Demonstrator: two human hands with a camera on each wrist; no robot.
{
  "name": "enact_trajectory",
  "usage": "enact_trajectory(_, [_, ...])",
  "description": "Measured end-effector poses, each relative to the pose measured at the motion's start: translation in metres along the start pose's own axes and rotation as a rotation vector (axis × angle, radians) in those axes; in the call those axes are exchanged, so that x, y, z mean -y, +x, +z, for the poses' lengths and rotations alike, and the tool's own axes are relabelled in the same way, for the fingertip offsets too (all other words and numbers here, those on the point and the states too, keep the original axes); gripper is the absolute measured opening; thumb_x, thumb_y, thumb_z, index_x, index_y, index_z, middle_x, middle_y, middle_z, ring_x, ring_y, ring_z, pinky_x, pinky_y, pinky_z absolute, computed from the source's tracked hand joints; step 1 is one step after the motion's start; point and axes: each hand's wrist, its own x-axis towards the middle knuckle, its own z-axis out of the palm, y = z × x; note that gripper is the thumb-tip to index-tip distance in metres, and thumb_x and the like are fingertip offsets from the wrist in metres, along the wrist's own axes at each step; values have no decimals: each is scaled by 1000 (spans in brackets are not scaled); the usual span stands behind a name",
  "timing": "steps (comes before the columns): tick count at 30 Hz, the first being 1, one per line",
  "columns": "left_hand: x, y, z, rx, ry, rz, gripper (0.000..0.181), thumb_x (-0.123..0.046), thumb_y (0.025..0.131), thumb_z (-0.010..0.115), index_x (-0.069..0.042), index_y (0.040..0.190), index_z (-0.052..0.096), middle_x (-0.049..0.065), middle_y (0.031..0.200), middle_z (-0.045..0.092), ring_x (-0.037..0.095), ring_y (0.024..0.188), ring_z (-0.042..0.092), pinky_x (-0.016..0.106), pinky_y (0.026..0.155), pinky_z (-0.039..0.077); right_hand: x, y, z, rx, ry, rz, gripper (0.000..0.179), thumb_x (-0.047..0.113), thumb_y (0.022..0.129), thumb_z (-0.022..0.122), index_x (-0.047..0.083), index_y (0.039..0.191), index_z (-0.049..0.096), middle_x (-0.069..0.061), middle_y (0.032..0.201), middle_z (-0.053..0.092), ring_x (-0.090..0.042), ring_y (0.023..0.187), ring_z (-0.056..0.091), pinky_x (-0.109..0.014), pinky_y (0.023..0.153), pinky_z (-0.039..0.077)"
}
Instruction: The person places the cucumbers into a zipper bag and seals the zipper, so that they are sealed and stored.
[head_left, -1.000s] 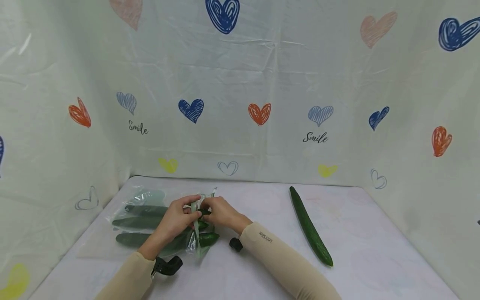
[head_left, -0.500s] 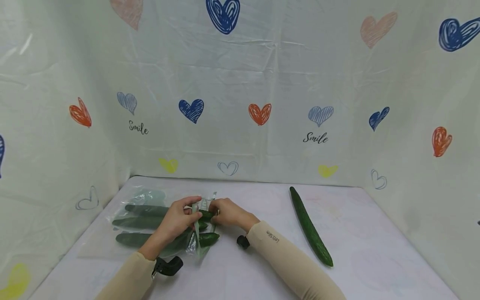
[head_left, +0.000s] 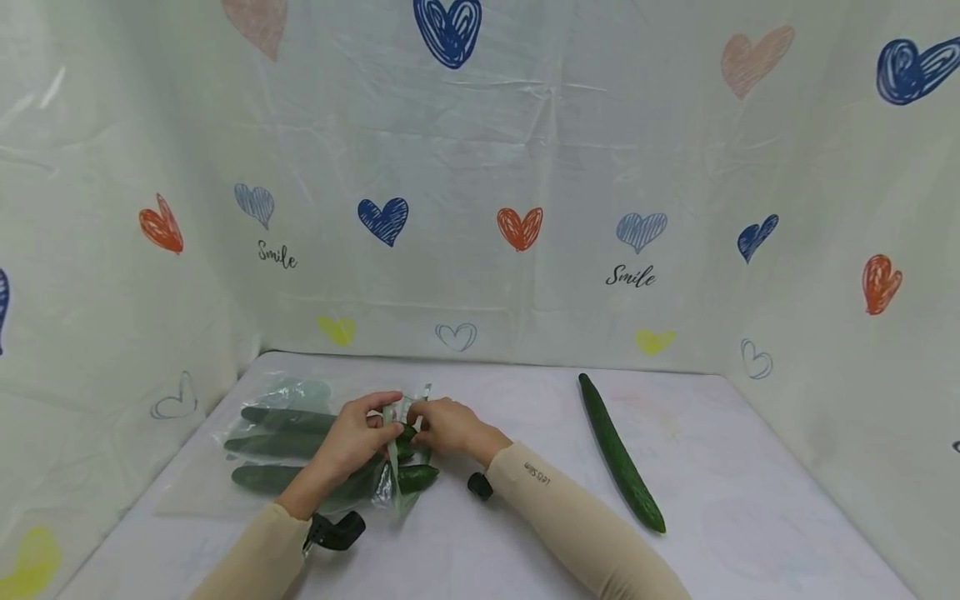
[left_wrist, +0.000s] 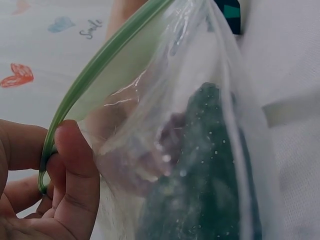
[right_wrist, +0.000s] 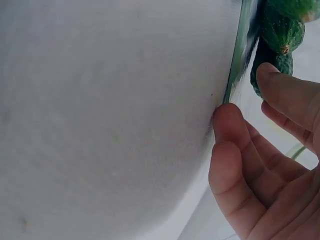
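A clear zip bag lies on its side at the left of the table, with several cucumbers in it and their ends sticking out at its mouth. My left hand pinches the green zip edge between thumb and fingers, holding the mouth raised. At that mouth is my right hand, its thumb against the end of the farthest cucumber; the other fingers curve loosely beside the bag's edge. A dark cucumber shows through the plastic in the left wrist view.
A loose cucumber lies slantwise on the right part of the white table. Behind and at both sides hangs a white sheet printed with hearts. Black wrist cameras sit below the sleeves.
My right hand shifted right, then came back left toward the bag. The farthest cucumber slid slightly left, deeper into the bag. My left hand has stayed on the zip edge.
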Motion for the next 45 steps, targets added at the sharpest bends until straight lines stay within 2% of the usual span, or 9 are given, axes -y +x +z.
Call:
enact_trajectory(4, [0,1,1,4,2,5,50,3,87,63,1,135,51,19,103,53,15,51,45,37,51,53,-5,-6,-4,-6,25,-30,23,22,89,70,18,110,62,3,94,67,-8,82,61,-23,66,48])
enact_trajectory(7, [1,2,2,-4,2,-7,50,3,86,64,-1,135,52,21,107,54,16,53,48,36,51,53,-9,-16,-14,-23,65,-52,23,23,89,69,16,111,62,1,98,67,-13,89,63,-24,71,49])
enact_trajectory(12, [0,2,2,-17,11,-13,49,2,86,64,-3,133,54,16,90,56,21,52,50,37,52,52,-20,-46,-38,-45,71,-16,31,31,90,68,14,115,63,3,100,65,-15,89,62,-26,72,49])
enact_trajectory(17, [0,-1,3,5,11,-18,50,2,86,65,-3,134,53,9,76,52,25,51,47,38,53,53,-40,-86,-53,-78,50,74,35,35,90,66,13,116,63,2,100,65,-11,82,60,-29,70,49])
enact_trajectory(23, [0,-3,3,13,11,-13,50,0,87,65,-2,136,51,4,56,42,23,50,47,36,52,51,-70,-135,-57,-156,45,167,33,33,89,66,11,113,64,-1,99,64,-13,81,58,-31,67,48])
enact_trajectory(28, [2,-3,3,18,22,3,53,-3,88,66,0,138,48,3,53,39,24,50,49,35,52,51,-89,-169,-57,-268,47,230,29,30,88,68,11,109,66,-1,100,65,-16,85,57,-33,69,47])
enact_trajectory(32, [3,-4,4,16,17,0,53,-2,87,66,-1,137,50,3,58,44,23,50,48,36,52,52,-99,-189,-55,-353,45,301,28,29,86,71,11,108,67,-1,103,65,-17,91,57,-36,76,49])
enact_trajectory(38, [4,-5,6,23,8,-16,52,0,87,65,0,137,50,2,59,43,20,50,44,37,53,53,-115,-210,-55,-420,71,361,42,28,85,72,1,116,63,-12,110,63,-27,100,57,-45,86,48])
enact_trajectory(45, [1,-4,3,37,13,-11,53,-2,88,65,-1,138,48,-1,53,33,15,47,39,34,52,51,-129,-224,-54,-370,93,424,59,40,86,70,-3,124,56,-17,117,57,-33,106,55,-50,88,47])
